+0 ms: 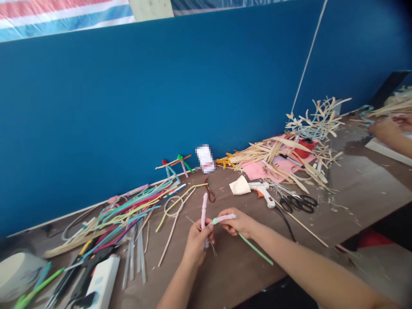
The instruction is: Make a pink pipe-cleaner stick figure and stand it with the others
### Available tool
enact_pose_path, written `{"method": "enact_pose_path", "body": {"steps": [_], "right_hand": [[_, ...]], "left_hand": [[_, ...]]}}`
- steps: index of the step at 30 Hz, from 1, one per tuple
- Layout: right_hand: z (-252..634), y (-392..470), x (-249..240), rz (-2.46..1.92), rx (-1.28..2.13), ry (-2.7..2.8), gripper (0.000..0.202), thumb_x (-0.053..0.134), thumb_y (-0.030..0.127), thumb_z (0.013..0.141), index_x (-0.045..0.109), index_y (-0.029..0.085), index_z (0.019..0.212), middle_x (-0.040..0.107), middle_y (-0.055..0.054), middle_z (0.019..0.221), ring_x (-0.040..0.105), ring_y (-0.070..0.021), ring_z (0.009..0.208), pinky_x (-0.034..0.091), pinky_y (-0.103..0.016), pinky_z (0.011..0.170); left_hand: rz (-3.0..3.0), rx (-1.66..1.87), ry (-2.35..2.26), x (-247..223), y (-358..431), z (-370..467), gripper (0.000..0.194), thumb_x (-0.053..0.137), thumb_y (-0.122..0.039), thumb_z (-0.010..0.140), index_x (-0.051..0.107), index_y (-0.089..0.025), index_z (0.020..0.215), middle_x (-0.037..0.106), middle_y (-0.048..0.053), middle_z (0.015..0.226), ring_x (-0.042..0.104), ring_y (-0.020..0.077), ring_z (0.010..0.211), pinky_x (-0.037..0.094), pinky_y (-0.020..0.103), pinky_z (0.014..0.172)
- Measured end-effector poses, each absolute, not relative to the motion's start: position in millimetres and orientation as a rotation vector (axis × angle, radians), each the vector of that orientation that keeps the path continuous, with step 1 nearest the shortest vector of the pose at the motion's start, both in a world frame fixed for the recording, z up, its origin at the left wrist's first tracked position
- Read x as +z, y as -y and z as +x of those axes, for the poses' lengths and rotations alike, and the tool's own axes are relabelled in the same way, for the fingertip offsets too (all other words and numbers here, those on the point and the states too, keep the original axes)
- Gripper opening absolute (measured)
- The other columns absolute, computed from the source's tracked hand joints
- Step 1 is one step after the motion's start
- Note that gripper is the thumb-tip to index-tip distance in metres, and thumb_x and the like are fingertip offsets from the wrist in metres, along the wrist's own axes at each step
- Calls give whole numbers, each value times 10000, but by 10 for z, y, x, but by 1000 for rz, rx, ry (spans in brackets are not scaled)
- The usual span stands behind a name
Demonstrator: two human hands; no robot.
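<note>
Pink stem (204,211), left hand (200,240), table edge (249,294) nearby

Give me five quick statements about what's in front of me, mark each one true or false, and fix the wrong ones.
1. The left hand and right hand are both on pink fuzzy stems. True.
2. Black-handled scissors lie near a white glue gun. True.
3. The glue gun lies to the left of the left hand. False: it lies beyond the hands, toward the right.
4. The partition at the back is yellow. False: it is blue.
5. A pale green stem sticks out below the right hand. True.
</note>
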State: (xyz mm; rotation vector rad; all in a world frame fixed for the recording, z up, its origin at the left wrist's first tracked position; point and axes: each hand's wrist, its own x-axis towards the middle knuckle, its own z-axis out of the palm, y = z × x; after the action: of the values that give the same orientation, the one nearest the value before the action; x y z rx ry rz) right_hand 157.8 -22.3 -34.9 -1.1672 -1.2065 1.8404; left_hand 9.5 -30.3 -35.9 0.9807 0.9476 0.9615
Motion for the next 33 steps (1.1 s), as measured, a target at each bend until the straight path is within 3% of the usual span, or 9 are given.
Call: {"method": "enact_pose_path", "body": {"steps": [5,11,16,22,26,30,33], "right_hand": [[1398,378,-418,-1310,1490,1413,265,388,313,782,525,134,641,349,75,390,270,-38,316,199,-175,350],[1408,538,-253,-1504,897,1997,219,376,250,801,555,152,720,579,-25,647,492,-118,571,302,-214,511],[1482,587,32,-1604,662,2309,245,358,256,811,575,149,848,617,-89,849,554,-188,777,346,-258,655],[1583,502,250,-1554,532,2450,250,381,269,800,594,157,872,631,-93,815,564,-203,758,343,-279,660],[1696,324,284,-1395,757,2340,140,491,239,713,610,166,725,612,-19,702,529,-141,661,323,-223,571],[1753,140,131,-1195,1395,2067,109,572,245,632,583,141,662,523,41,553,438,-67,490,288,-179,464],[1728,73,-72,-1067,1866,1673,161,557,297,649,530,140,675,422,81,429,323,-34,345,234,-171,380]], "left_hand": [[1175,1082,-1163,-389,301,118,181,550,-306,661,528,-130,698,455,-43,477,404,70,416,344,190,426],[1613,1028,-1385,-409,292,68,188,505,-300,694,588,-132,709,486,-13,541,423,104,505,335,208,488],[1858,969,-1276,-350,266,25,205,492,-279,711,643,-143,740,521,21,621,469,133,594,356,230,567],[1774,825,-1139,-292,218,-27,187,549,-284,664,659,-139,702,519,6,602,456,118,579,338,218,554],[1499,636,-1022,-255,238,-83,226,584,-325,647,636,-111,698,480,-25,507,379,68,460,281,191,458],[1310,566,-944,-284,274,-108,238,651,-316,587,617,-98,676,483,-31,469,381,49,411,268,178,418],[1181,692,-961,-332,294,-81,248,670,-310,567,592,-104,681,498,-31,471,412,48,403,288,171,412]]}}
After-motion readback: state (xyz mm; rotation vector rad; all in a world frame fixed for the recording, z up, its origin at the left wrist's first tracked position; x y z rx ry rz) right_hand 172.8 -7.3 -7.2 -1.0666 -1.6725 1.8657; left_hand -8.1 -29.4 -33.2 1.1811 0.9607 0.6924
